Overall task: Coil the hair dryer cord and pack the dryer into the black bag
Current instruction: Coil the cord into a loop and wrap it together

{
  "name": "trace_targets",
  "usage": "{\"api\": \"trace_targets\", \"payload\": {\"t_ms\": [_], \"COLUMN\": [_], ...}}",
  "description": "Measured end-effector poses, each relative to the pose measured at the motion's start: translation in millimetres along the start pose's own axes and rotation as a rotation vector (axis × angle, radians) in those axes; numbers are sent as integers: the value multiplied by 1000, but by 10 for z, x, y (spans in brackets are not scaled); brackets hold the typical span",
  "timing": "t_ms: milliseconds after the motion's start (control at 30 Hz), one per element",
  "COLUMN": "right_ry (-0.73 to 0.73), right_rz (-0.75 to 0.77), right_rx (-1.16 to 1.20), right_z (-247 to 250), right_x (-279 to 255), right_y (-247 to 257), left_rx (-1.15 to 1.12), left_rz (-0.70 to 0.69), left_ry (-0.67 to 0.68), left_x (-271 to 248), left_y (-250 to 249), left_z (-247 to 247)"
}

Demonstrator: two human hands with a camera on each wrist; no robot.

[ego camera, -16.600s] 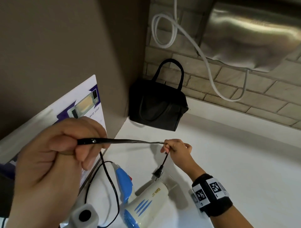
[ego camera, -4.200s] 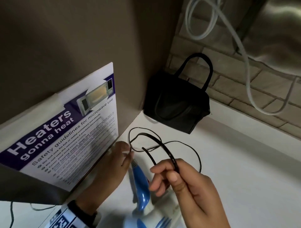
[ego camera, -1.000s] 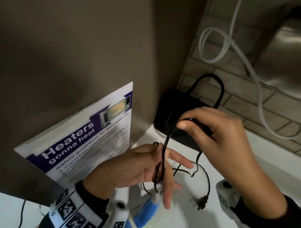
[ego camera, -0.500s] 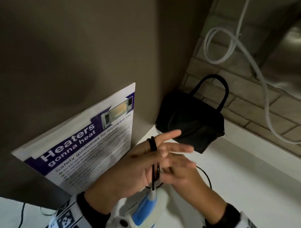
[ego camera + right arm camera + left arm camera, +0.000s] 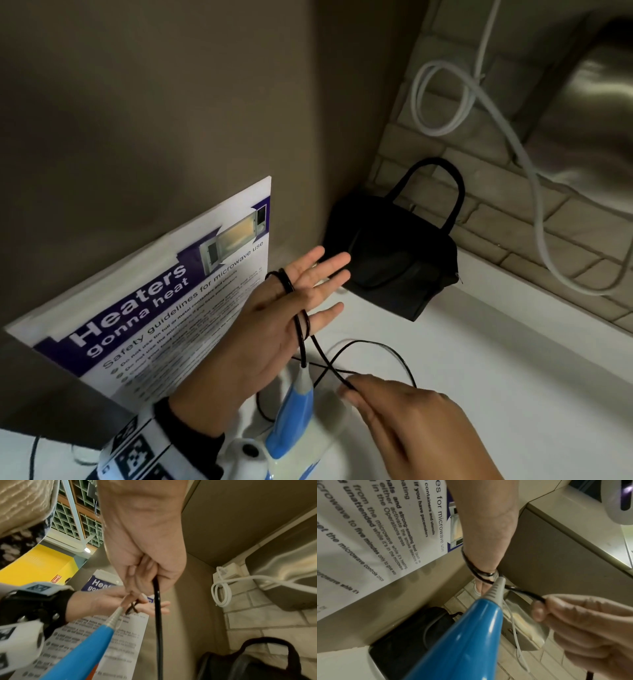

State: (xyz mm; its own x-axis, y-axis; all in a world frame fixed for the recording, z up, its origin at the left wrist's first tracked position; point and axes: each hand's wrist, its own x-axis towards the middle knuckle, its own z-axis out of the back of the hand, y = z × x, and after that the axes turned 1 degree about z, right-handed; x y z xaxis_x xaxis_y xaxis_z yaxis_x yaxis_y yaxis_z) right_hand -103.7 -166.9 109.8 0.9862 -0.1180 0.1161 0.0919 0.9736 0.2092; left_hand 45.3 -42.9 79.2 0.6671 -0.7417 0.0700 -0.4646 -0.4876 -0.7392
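Black cord point(image 5: 301, 329) loops around the flat, spread left hand point(image 5: 274, 325), while the right hand point(image 5: 411, 428) pinches its slack. Below them lies the blue-handled hair dryer point(image 5: 291, 421). In the corner, the black bag point(image 5: 394, 260) stands upright, contents hidden.

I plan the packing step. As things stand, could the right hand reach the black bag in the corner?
Probably yes, but not freely: the right hand pinches the cord, which is wound round the left hand. The counter between it and the black bag looks bare.
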Motion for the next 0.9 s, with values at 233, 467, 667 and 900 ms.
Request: {"api": "trace_targets", "payload": {"t_ms": [233,467,667,900], "right_ry": [5,-133,-269,-343], "right_rz": [233,333,332,265], "right_rx": [47,160,256,275], "right_z": [482,772,1031,781], "right_x": [-105,-109,247,845], "right_y": [151,89,30,-244], "left_rx": [135,164,118,52], "left_rz": [-61,3,199,362], "left_ry": [-119,-47,219,456], "left_x": [97,70,-44,-199], "left_y": [19,-42,43,53], "left_z": [46,29,-211,-290]}}
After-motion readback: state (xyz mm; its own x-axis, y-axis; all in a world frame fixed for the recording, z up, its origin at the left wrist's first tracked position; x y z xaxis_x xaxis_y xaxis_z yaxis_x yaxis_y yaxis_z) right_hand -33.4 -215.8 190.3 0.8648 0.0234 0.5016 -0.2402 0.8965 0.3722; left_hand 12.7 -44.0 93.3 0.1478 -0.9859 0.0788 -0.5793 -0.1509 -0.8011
